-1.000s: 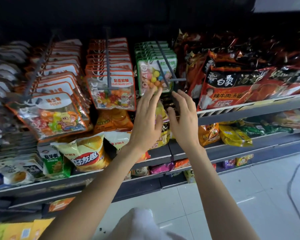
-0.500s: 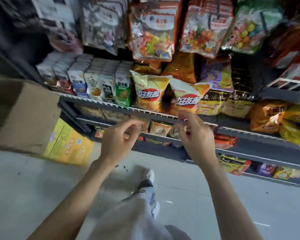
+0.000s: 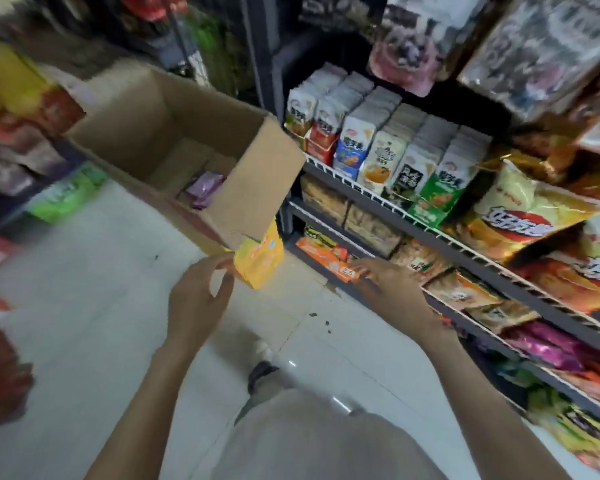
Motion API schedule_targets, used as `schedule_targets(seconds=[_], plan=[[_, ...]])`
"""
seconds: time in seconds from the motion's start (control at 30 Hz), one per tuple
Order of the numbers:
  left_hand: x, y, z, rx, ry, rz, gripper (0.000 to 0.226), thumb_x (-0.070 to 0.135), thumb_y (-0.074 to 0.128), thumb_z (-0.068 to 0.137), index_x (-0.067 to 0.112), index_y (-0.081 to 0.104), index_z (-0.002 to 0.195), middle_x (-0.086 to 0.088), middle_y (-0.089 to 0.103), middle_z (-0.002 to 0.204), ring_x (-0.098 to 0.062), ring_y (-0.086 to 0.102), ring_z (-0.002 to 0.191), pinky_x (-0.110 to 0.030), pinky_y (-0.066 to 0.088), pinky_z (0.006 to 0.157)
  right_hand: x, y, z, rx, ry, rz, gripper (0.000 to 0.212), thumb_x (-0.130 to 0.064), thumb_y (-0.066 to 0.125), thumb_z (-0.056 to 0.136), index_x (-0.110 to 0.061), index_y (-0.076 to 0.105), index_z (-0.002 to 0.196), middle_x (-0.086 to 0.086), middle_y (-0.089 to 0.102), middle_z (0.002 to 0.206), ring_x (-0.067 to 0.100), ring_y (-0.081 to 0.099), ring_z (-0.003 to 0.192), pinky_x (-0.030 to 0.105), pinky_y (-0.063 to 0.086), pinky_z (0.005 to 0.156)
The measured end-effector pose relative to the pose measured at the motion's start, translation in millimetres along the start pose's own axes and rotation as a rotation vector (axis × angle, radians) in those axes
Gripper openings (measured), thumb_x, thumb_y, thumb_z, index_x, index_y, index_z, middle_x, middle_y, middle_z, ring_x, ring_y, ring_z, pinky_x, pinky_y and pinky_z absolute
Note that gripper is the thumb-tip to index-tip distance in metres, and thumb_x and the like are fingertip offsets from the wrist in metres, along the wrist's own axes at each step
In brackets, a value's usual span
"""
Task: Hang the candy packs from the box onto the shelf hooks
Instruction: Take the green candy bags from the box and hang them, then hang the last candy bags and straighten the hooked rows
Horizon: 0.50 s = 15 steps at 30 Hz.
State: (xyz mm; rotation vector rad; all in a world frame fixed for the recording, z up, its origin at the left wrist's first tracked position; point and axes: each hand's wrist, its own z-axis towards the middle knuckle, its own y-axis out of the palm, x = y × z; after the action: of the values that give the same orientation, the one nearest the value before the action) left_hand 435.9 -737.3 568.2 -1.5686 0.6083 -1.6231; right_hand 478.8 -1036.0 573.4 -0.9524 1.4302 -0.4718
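White floor tiles (image 3: 94,306) lie bare before the open box (image 3: 257,188); purple candy packs (image 3: 203,188) sit inside. Left hand (image 3: 196,299) and right hand (image 3: 392,285) hover loosely curled, holding nothing, beside the shelves (image 3: 388,199).

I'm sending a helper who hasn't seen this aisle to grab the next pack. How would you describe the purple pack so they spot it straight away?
Find the open cardboard box on the floor left of the snack shelves. Look down inside, at the bottom near its right wall: the purple pack lies there. It is the only purple thing in the box; the rest of the inside looks plain brown.
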Motion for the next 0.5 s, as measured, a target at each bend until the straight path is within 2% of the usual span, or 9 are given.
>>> schedule_targets(seconds=[0.07,0.13,0.23,0.33,0.4,0.5], plan=[[-29.2,-22.9,23.5,0.037,0.024,0.033,0.036,0.036,0.045,0.092,0.019,0.065,0.116,0.003,0.068,0.113,-0.02,0.061,0.104,-0.032,0.046,0.088,-30.6,14.6,39.7,-0.008,-0.033,0.009,0.026,-0.015,0.059,0.093,-0.017,0.065,0.119,-0.002,0.066,0.113,0.017,0.062,0.103,0.025,0.043,0.079],[-56.9,-45.1,54.7,0.059,0.041,0.055,0.037,0.035,0.046,0.091,0.016,0.066,0.114,0.0,0.068,0.112,-0.021,0.061,0.103,-0.03,0.045,0.088,-64.4,27.4,81.9,-0.009,-0.088,0.053,0.023,-0.015,0.058,0.093,-0.016,0.067,0.115,-0.001,0.068,0.108,0.017,0.063,0.097,0.031,0.049,0.081],[-82.7,-71.2,104.3,0.044,0.047,0.045,0.025,0.022,0.059,0.091,0.013,0.067,0.113,-0.002,0.069,0.112,-0.017,0.06,0.101,-0.015,0.04,0.083,-110.5,41.2,141.0,0.013,-0.175,0.069,0.023,-0.011,0.059,0.092,-0.016,0.068,0.113,0.0,0.069,0.105,0.015,0.064,0.091,0.036,0.052,0.081],[-100.7,-83.4,159.3,-0.026,0.053,0.068,0.028,0.018,0.066,0.089,0.013,0.066,0.116,-0.003,0.069,0.114,-0.017,0.061,0.102,-0.001,0.031,0.082,-137.8,55.6,196.4,0.048,-0.236,0.05,0.022,-0.01,0.057,0.093,-0.016,0.068,0.111,0.002,0.069,0.106,0.018,0.064,0.093,0.04,0.053,0.079],[-111.2,-84.6,191.6,-0.063,0.099,0.074,0.03,0.023,0.065,0.088,0.011,0.066,0.116,-0.004,0.07,0.112,-0.019,0.064,0.1,-0.006,0.035,0.084,-145.6,63.9,226.5,0.07,-0.248,0.008,0.021,-0.01,0.057,0.093,-0.016,0.068,0.11,0.002,0.069,0.107,0.021,0.063,0.098,0.039,0.052,0.081],[-125.7,-81.7,229.3,-0.145,0.147,0.111,0.029,0.028,0.06,0.091,0.014,0.064,0.116,-0.002,0.069,0.108,-0.019,0.063,0.097,-0.026,0.052,0.084,-147.3,73.1,266.1,0.053,-0.258,-0.061,0.02,-0.011,0.058,0.093,-0.014,0.069,0.109,0.003,0.068,0.108,0.026,0.06,0.103,0.037,0.049,0.084]])
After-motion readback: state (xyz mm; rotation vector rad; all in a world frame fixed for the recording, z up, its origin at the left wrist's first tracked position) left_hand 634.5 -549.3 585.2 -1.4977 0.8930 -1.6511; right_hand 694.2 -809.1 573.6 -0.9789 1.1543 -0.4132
